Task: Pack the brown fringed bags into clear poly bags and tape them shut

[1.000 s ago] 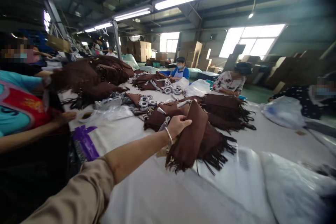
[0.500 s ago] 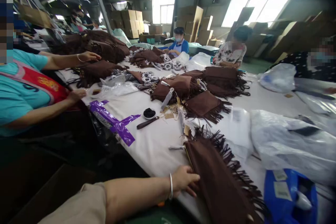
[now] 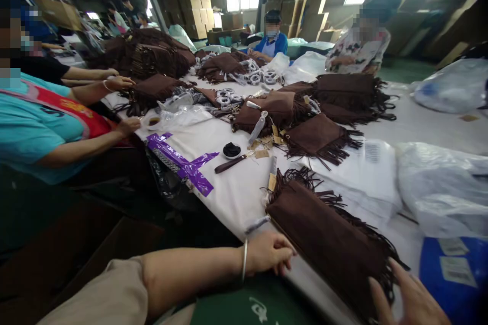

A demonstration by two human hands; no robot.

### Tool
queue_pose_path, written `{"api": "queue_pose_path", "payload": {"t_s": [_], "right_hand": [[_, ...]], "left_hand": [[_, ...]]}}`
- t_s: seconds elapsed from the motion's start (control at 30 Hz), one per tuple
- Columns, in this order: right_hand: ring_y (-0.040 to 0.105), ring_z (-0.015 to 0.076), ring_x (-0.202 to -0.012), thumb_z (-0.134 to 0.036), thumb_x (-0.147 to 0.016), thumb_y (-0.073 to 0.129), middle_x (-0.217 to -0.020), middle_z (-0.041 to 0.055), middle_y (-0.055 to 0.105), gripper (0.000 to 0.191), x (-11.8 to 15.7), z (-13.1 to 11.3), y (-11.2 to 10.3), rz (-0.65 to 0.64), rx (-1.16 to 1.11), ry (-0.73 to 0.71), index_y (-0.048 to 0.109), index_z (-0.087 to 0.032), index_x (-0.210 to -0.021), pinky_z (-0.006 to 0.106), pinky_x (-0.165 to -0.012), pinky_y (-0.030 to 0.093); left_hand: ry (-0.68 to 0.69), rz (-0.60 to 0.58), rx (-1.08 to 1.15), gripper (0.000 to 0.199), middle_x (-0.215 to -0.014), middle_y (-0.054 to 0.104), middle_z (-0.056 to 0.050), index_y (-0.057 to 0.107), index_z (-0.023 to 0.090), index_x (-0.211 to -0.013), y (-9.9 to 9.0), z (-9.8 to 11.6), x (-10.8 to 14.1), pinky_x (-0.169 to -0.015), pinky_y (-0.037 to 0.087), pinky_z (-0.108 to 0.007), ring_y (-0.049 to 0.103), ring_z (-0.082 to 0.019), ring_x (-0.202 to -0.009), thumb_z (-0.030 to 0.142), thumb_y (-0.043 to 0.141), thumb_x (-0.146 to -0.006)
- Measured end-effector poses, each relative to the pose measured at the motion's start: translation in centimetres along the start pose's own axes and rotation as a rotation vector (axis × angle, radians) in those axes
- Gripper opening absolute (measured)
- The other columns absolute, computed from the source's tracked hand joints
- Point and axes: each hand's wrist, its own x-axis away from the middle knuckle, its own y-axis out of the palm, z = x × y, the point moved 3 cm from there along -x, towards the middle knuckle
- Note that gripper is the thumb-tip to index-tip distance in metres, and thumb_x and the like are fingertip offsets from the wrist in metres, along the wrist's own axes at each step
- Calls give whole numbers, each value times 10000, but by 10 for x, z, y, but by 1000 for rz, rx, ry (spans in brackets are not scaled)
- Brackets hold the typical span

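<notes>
A dark brown fringed bag (image 3: 328, 233) lies slanted on the white table in front of me, its fringe along the far side. By its near edge is my left hand (image 3: 269, 254), wearing a silver bangle; its fingers are curled together, and whatever they may hold is hidden. My right hand (image 3: 412, 294) is at the bag's right end, thumb and finger spread apart around the fringed corner. A wrapped grey zipper pull (image 3: 257, 224) sticks out from the bag's left end, below a tan paper tag (image 3: 272, 182).
Further in lie a brown wrist strap (image 3: 231, 163), a small dish of black material (image 3: 231, 150) and more fringed bags (image 3: 320, 137). Clear plastic bags (image 3: 438, 183) and a blue package (image 3: 450, 274) sit at right. Purple tape (image 3: 183, 162) marks the table's left edge. Co-workers surround the table.
My left hand has come off the bag's near edge and its fingers have curled in. My right hand has come into view at the bag's right end. The bag has turned slightly.
</notes>
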Motion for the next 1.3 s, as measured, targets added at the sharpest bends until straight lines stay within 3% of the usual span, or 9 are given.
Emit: {"api": "queue_pose_path", "payload": {"t_s": [0.13,0.23,0.37,0.5,0.63,0.77,0.93,1.03,1.3], "right_hand": [[362,285,-1321,-388,-900,388,-1425,50,429,557,6,-90,32,-93,12,-362,304,-227,-1426,507,-1068,281],[360,260,-1322,-297,-914,348,-1399,10,464,456,5,-104,51,-69,10,-397,393,-261,-1367,513,-1060,264],[360,242,-1320,-438,-921,369,-1352,0,514,405,-6,-98,55,-112,-81,-359,488,-258,-1264,482,-1060,301],[377,259,-1303,-481,-908,404,-1360,86,502,545,-24,-131,65,-106,-79,-397,420,-145,-1337,435,-1027,364],[389,318,-1280,-261,-906,433,-1376,170,466,460,-30,-165,91,-18,88,-470,435,-68,-1323,465,-974,398],[454,298,-1193,-31,-836,414,-1375,143,467,517,-30,-163,103,-62,127,-479,411,-91,-1349,413,-878,466],[540,217,-927,-128,-860,485,-1038,107,593,445,-43,-148,94,-175,-134,-480,469,-137,-1305,376,-860,495],[534,205,-944,-166,-874,478,-1017,87,573,452,-43,-143,82,-183,-290,-450,448,-189,-1325,355,-860,505],[546,190,-929,-165,-876,474,-1000,71,562,468,-21,-142,68,-195,-395,-440,437,-235,-1337,337,-840,520]], "left_hand": [[271,446,-652,285,-766,628,-17,636,192,-1043,-60,29,24,-701,434,-247,569,-143,-705,362,550,-831],[135,402,-819,236,-672,632,-11,670,183,-932,-77,22,21,-634,418,-238,582,-157,-649,353,556,-815],[36,227,-621,258,-582,623,8,675,165,-916,-58,2,3,-522,393,-205,575,-135,-536,339,508,-826],[82,242,-559,278,-603,644,-1,678,164,-894,-41,-3,-8,-535,417,-208,585,-136,-541,370,505,-825],[0,226,-431,268,-591,640,-4,657,153,-852,-57,-5,-8,-461,410,-219,552,-125,-444,360,488,-833],[-161,234,-75,274,-603,653,-32,600,118,-911,-86,-5,-9,-442,439,-222,620,-150,-477,364,495,-854],[-170,88,166,525,-715,698,-119,617,79,-847,-88,5,-17,-610,529,-313,681,-204,-630,588,656,-721],[-110,6,358,514,-821,706,-115,647,78,-896,-73,6,-24,-703,529,-319,675,-183,-705,539,727,-683],[26,142,909,252,-775,704,-91,641,81,-960,-48,7,-47,-695,526,-288,665,-180,-696,279,594,-811]]}}
